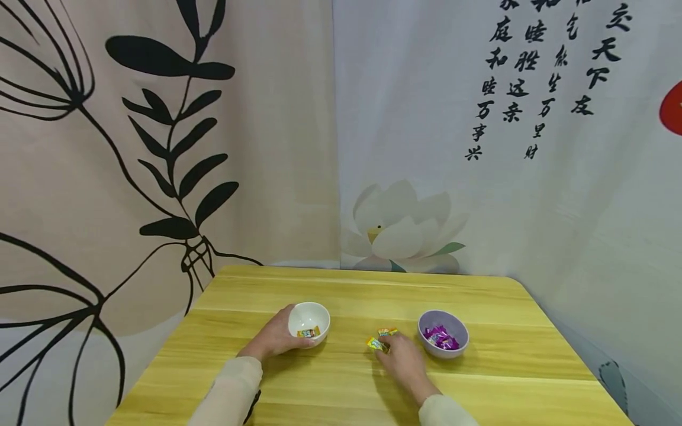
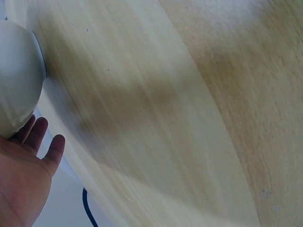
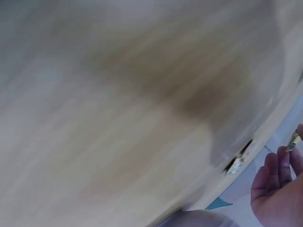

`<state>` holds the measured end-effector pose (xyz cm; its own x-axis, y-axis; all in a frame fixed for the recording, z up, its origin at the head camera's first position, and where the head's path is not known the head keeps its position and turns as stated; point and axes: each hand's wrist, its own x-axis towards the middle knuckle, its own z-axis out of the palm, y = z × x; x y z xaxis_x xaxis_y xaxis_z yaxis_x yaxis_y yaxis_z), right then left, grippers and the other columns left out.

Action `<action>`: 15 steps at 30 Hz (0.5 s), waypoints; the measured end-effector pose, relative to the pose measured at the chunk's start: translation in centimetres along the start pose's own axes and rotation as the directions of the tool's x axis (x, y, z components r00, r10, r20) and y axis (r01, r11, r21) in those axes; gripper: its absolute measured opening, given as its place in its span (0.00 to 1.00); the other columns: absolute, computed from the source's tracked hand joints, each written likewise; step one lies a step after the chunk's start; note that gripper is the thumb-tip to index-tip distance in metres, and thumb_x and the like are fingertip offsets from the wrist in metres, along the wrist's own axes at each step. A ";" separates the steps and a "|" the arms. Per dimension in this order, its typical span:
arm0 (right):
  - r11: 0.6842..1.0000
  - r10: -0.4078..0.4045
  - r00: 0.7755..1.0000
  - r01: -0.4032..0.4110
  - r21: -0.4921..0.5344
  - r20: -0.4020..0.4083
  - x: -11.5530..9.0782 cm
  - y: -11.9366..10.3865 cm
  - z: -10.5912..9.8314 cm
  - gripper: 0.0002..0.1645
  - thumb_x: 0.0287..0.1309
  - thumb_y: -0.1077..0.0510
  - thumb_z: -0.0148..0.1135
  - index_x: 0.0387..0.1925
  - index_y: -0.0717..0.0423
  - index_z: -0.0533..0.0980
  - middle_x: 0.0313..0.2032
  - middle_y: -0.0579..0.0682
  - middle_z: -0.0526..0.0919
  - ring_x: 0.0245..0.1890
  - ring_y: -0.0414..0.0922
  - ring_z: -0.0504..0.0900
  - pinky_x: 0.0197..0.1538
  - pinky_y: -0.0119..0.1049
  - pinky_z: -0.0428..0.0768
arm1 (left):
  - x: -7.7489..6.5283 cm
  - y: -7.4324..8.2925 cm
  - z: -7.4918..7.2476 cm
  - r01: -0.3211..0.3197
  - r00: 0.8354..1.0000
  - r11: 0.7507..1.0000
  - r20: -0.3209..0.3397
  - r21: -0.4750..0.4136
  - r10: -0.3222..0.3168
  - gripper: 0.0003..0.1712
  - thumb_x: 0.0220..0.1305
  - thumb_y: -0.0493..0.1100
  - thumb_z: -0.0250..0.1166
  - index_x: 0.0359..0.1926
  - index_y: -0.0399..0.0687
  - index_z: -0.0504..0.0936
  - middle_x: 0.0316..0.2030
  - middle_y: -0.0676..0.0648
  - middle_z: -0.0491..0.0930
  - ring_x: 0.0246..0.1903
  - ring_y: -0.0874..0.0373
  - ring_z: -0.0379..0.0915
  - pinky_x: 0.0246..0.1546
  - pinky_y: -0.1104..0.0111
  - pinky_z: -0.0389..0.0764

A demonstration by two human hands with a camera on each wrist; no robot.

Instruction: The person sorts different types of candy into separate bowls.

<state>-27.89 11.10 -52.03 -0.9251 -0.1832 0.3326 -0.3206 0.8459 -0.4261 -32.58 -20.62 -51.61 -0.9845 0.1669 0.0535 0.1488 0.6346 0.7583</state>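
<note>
My left hand (image 1: 282,336) grips a small white bowl (image 1: 321,315) by its left side, thumb along the near side. Inside the bowl lies a yellow wrapped candy (image 1: 308,332). In the left wrist view the bowl's outer wall (image 2: 19,75) shows above the fingers. My right hand (image 1: 405,362) pinches another yellow wrapped candy (image 1: 375,343) between thumb and fingers, seen at the edge of the right wrist view. Just beyond the fingertips a further yellow candy (image 1: 388,331) lies on the table, also visible in the right wrist view as a shiny wrapper (image 3: 235,165).
A purple bowl (image 1: 462,331) with several purple wrapped candies (image 1: 441,338) stands right of my right hand. The wood-grain table (image 1: 341,390) has its far edge close to a printed curtain (image 1: 288,148). A dark cable (image 2: 88,208) hangs past the table edge.
</note>
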 end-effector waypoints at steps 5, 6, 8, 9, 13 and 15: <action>0.999 -0.015 1.000 0.014 0.028 0.018 0.9 -1.0 0.1 0.14 0.53 0.54 0.72 0.41 0.55 0.85 0.32 0.45 0.81 0.30 0.41 0.77 0.33 0.39 0.76 | 0.0 0.0 0.1 -0.006 1.000 1.000 0.002 -0.001 0.006 0.62 0.39 0.58 0.84 0.71 0.42 0.62 0.56 0.46 0.74 0.52 0.50 0.73 0.54 0.49 0.73; 0.999 -0.022 1.000 0.021 0.034 0.022 1.0 -1.3 0.1 0.14 0.53 0.54 0.71 0.42 0.56 0.85 0.32 0.45 0.81 0.30 0.40 0.76 0.32 0.39 0.76 | 0.0 0.1 0.1 -0.008 1.000 1.000 0.001 0.001 0.008 0.62 0.39 0.59 0.84 0.71 0.42 0.62 0.56 0.46 0.74 0.52 0.50 0.73 0.54 0.49 0.73; 0.999 -0.030 0.999 0.029 0.043 0.027 1.4 -1.8 0.2 0.14 0.54 0.55 0.71 0.42 0.56 0.85 0.32 0.45 0.81 0.29 0.40 0.75 0.32 0.38 0.76 | 0.0 0.1 0.1 -0.010 1.000 1.000 -0.001 0.003 0.010 0.61 0.38 0.59 0.84 0.70 0.43 0.63 0.55 0.46 0.74 0.51 0.51 0.73 0.54 0.49 0.73; 0.998 -0.034 0.999 0.033 0.050 0.030 1.6 -2.1 0.2 0.14 0.54 0.55 0.71 0.42 0.57 0.85 0.32 0.45 0.81 0.29 0.39 0.75 0.33 0.38 0.75 | 0.0 0.2 0.1 -0.011 1.000 1.000 -0.001 0.002 0.011 0.61 0.38 0.58 0.84 0.70 0.43 0.63 0.55 0.46 0.74 0.51 0.51 0.73 0.54 0.49 0.73; 0.996 -0.032 0.999 0.030 0.079 0.030 2.3 -3.2 0.3 0.14 0.55 0.55 0.71 0.42 0.57 0.85 0.32 0.44 0.80 0.29 0.39 0.74 0.32 0.38 0.75 | -0.1 0.3 0.0 -0.010 1.000 1.000 -0.001 0.006 0.010 0.62 0.39 0.58 0.84 0.71 0.42 0.62 0.56 0.45 0.74 0.52 0.50 0.73 0.54 0.49 0.73; 0.995 -0.038 0.999 0.037 0.089 0.018 2.7 -3.7 0.4 0.13 0.54 0.56 0.71 0.42 0.57 0.85 0.32 0.44 0.80 0.30 0.40 0.75 0.33 0.39 0.76 | -0.2 0.3 0.0 -0.007 1.000 1.000 -0.001 0.008 0.007 0.62 0.39 0.58 0.84 0.71 0.42 0.62 0.56 0.45 0.74 0.52 0.50 0.73 0.54 0.48 0.73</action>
<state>-29.28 7.25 -49.84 -0.9157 -0.2245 0.3334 -0.3711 0.7908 -0.4867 -32.35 -20.48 -51.35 -0.9835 0.1706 0.0600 0.1569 0.6397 0.7525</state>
